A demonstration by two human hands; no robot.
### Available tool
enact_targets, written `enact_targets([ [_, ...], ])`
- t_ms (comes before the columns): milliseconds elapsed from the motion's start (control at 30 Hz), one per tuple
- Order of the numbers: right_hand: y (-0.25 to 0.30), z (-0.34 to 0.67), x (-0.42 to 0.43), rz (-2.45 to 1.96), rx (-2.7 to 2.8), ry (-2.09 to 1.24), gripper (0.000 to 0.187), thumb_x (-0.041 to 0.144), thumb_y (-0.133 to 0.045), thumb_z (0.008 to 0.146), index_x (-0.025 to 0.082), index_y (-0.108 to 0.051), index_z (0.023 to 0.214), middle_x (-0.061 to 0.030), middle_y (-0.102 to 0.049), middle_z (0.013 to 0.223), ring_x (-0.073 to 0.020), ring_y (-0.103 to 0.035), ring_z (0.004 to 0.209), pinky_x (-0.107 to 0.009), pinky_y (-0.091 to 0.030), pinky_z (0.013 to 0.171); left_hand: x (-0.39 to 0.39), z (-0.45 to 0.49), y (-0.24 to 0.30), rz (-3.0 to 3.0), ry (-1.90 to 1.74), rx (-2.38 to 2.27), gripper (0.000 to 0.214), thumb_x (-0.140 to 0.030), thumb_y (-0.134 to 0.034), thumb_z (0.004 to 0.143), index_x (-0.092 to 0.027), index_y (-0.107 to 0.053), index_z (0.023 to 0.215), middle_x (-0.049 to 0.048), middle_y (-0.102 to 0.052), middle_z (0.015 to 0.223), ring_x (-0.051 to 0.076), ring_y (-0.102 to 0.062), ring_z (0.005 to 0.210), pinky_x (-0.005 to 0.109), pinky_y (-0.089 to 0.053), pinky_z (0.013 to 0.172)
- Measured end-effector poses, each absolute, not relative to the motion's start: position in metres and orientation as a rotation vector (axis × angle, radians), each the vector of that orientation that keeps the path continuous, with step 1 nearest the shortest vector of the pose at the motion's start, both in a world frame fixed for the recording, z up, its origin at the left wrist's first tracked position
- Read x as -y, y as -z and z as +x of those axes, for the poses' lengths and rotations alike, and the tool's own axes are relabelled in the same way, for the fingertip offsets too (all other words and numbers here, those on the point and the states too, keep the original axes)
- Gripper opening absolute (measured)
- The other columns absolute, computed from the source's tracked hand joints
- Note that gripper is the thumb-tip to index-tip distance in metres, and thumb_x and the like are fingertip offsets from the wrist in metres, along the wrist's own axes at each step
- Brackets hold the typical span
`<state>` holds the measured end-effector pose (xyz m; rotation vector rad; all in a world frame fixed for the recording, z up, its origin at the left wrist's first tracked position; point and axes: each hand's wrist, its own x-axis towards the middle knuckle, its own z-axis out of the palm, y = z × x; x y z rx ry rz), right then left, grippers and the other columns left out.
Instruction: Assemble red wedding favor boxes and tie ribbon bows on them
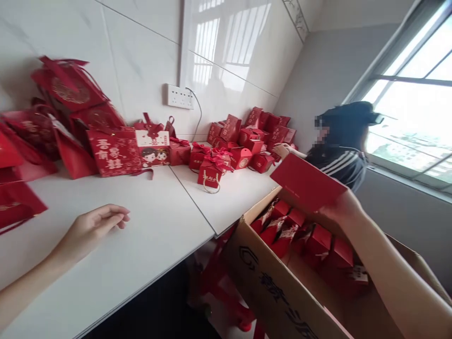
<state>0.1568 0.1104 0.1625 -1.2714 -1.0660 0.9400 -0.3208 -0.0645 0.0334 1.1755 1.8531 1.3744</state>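
Note:
My right hand (pixel 344 207) grips a red paper gift box (pixel 305 181) by its near end, above an open cardboard carton (pixel 275 287). Inside that carton, several red gift boxes (pixel 319 242) stand in rows towards the far side, and bare cardboard shows at the near part. My left hand (pixel 97 228) is over the white table (pixel 158 235), its fingers loosely bent and nothing in them. Ahead of it stands a red gift bag (pixel 115 150) with pale lettering, beside a box with two cartoon figures (pixel 155 148).
Red bags (pixel 74 89) are piled against the wall at the left. Small boxes with ribbons (pixel 212 169) and more red boxes (pixel 243 136) cover the table's far end. A co-worker (pixel 342 141) sits there by the window, reaching among them. A red stool (pixel 226 292) is under the table edge.

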Motion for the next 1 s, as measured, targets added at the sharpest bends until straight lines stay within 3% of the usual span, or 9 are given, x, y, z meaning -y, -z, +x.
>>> enact_targets([
  [133,-0.114,0.2,-0.081,-1.392,0.817,-1.224,0.023,0.022,-0.047,0.085,0.017,-0.067,0.075,-0.0045,-0.068,0.058,-0.017,-0.063,0.046,-0.027,-0.049,0.041,0.024,-0.278,-0.033,1.324,-1.298,-1.804,0.032,-0.052,-0.062,0.066,-0.022,-0.063,0.076,-0.0019,-0.07,0.071,0.02,-0.065,0.076,0.03,-0.051,0.074],
  [333,-0.097,0.226,-0.058,-1.399,0.738,-1.32,0.014,0.027,-0.057,0.074,0.017,-0.063,0.082,-0.0032,-0.067,0.061,-0.0167,-0.062,0.049,-0.024,-0.048,0.039,-0.029,-0.191,-0.033,1.749,-1.243,-1.591,0.024,-0.042,-0.05,0.074,-0.023,-0.063,0.078,0.0042,-0.072,0.073,0.024,-0.067,0.078,0.027,-0.049,0.064],
  [400,-0.095,0.239,-0.054,-1.406,0.797,-1.07,0.02,0.033,-0.058,0.071,0.018,-0.061,0.084,-0.0035,-0.067,0.067,-0.0172,-0.062,0.053,-0.026,-0.05,0.042,-0.031,-0.182,-0.03,1.848,-1.199,-1.554,0.022,-0.04,-0.048,0.075,-0.024,-0.064,0.077,0.0036,-0.072,0.074,0.023,-0.066,0.074,0.026,-0.048,0.061],
  [533,-0.062,0.281,-0.046,-1.635,1.105,-0.152,0.031,0.045,-0.065,0.061,0.019,-0.056,0.076,-0.0051,-0.065,0.069,-0.0232,-0.062,0.065,-0.036,-0.053,0.06,-0.022,-0.188,-0.024,2.071,-1.137,-1.488,0.019,-0.035,-0.05,0.074,-0.025,-0.065,0.071,0.0037,-0.071,0.074,0.023,-0.064,0.075,0.029,-0.049,0.069],
  [600,-0.029,0.297,-0.041,-1.878,1.254,-0.043,0.028,0.045,-0.063,0.062,0.022,-0.053,0.072,-0.0067,-0.064,0.071,-0.0263,-0.063,0.071,-0.039,-0.052,0.071,-0.018,-0.191,-0.022,2.167,-1.097,-1.477,0.018,-0.033,-0.049,0.074,-0.025,-0.064,0.069,0.0037,-0.071,0.072,0.023,-0.063,0.076,0.031,-0.049,0.074],
  [700,0.029,0.303,-0.034,-2.093,1.267,-0.155,0.019,0.042,-0.056,0.067,0.023,-0.051,0.07,-0.0115,-0.065,0.085,-0.0311,-0.063,0.092,-0.041,-0.049,0.082,-0.017,-0.191,-0.021,2.257,-1.033,-1.473,0.019,-0.031,-0.047,0.075,-0.025,-0.064,0.068,0.0032,-0.071,0.071,0.023,-0.063,0.075,0.033,-0.048,0.076],
  [833,0.081,0.289,-0.031,-2.278,1.206,-0.423,0.019,0.038,-0.061,0.067,0.024,-0.051,0.059,-0.0054,-0.059,0.059,-0.0334,-0.066,0.074,-0.043,-0.05,0.07,-0.018,-0.189,-0.019,2.269,-1.019,-1.503,0.02,-0.029,-0.045,0.076,-0.024,-0.064,0.071,0.0032,-0.071,0.074,0.023,-0.063,0.077,0.033,-0.047,0.075],
  [900,0.09,0.284,-0.037,-2.32,1.145,-0.504,0.017,0.036,-0.062,0.072,0.021,-0.056,0.066,-0.0051,-0.06,0.06,-0.0324,-0.067,0.075,-0.043,-0.05,0.071,-0.018,-0.189,-0.018,2.278,-1.017,-1.516,0.02,-0.028,-0.044,0.077,-0.024,-0.063,0.071,0.0032,-0.071,0.074,0.023,-0.063,0.078,0.033,-0.047,0.076],
  [1000,0.093,0.28,-0.053,-2.301,1.071,-0.59,0.02,0.035,-0.059,0.083,0.015,-0.061,0.084,-0.0054,-0.065,0.077,-0.0233,-0.066,0.079,-0.04,-0.051,0.076,-0.019,-0.19,-0.016,2.302,-1.001,-1.524,0.022,-0.028,-0.042,0.078,-0.024,-0.062,0.072,0.0033,-0.07,0.074,0.023,-0.063,0.079,0.033,-0.047,0.077],
])
